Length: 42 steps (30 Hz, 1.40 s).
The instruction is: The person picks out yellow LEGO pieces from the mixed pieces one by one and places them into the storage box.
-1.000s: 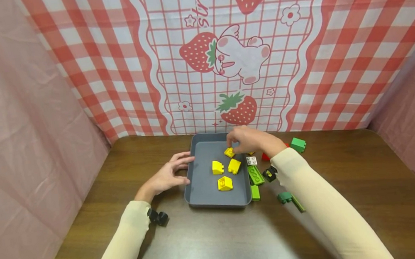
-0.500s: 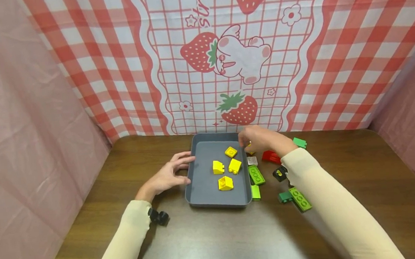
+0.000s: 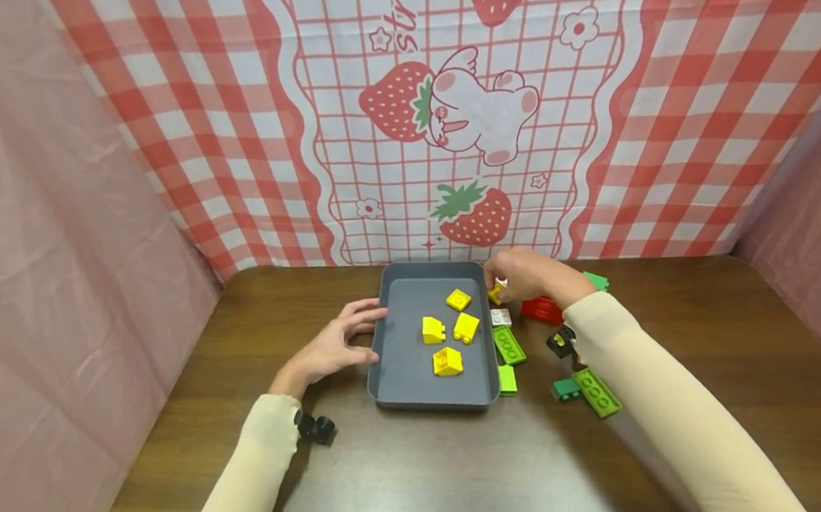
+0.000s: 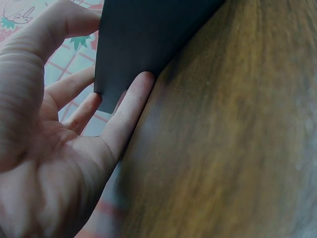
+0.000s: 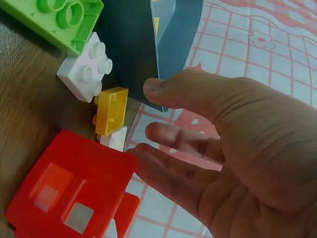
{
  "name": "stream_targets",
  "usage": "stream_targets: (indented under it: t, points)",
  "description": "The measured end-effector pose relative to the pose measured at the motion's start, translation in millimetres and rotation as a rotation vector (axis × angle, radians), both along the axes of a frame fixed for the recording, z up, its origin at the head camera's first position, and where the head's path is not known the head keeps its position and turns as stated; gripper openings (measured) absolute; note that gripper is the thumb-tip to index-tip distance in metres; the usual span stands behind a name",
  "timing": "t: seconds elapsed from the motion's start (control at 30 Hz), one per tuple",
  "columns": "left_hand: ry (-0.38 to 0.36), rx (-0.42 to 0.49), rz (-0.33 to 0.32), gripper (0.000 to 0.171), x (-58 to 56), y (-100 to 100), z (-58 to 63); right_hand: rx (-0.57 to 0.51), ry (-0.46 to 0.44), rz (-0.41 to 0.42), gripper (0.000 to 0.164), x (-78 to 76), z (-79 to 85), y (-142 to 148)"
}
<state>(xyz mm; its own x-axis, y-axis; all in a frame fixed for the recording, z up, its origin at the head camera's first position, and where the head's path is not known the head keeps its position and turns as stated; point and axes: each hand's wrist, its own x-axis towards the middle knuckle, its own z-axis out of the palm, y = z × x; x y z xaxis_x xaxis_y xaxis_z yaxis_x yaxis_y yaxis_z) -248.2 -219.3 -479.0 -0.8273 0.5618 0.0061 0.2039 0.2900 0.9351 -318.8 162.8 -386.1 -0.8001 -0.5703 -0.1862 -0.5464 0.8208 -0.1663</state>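
Observation:
My left hand (image 3: 333, 344) rests its spread fingertips and thumb along the left wall of the grey tray (image 3: 412, 388). The left wrist view shows the fingertips (image 4: 141, 82) against the tray's dark outer side. Several yellow toy bricks (image 3: 447, 361) lie inside the tray. Past the tray's right rim, my right hand (image 3: 523, 272) reaches down with its fingers apart and holding nothing. Its thumb (image 5: 158, 88) is right at the tray's corner in the right wrist view. A yellow brick (image 5: 112, 111) sits on the table just off the fingertips, beside a white brick (image 5: 86, 69).
Light green bricks (image 3: 508, 345) line the tray's right side. A red piece (image 3: 542, 309) with window-like openings lies near the right wrist. Farther right are a darker green brick (image 3: 564, 389) and a light green plate (image 3: 598, 393). A checked cloth (image 3: 404, 191) hangs behind the table.
My right hand has let go of a yellow brick in the tray's upper right and moved right, over the rim, to the yellow brick outside. The left hand stays put.

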Motion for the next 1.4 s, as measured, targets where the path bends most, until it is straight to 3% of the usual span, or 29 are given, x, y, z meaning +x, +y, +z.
stream_targets:
  t: [0.47, 0.67, 0.97, 1.4]
  points:
    - [0.004, 0.005, 0.000, 0.077, -1.2, -1, -0.7, 0.051, -0.068, -0.136, 0.021, -2.5, -3.2, -8]
    - [0.004, 0.006, -0.003, 0.077, -1.3, -1, -0.4, 0.044, -0.064, -0.152, 0.024, -12.7, -15.7, -5]
    - [-0.009, -0.001, 0.004, 0.076, 0.8, 0, 0.2, 0.046, -0.122, -0.212, 0.044, -1.6, -18.5, -11]
    - [-0.018, -0.003, 0.008, 0.077, 0.8, 0, 1.1, 0.016, -0.123, -0.193, 0.026, -3.7, -22.5, -10]
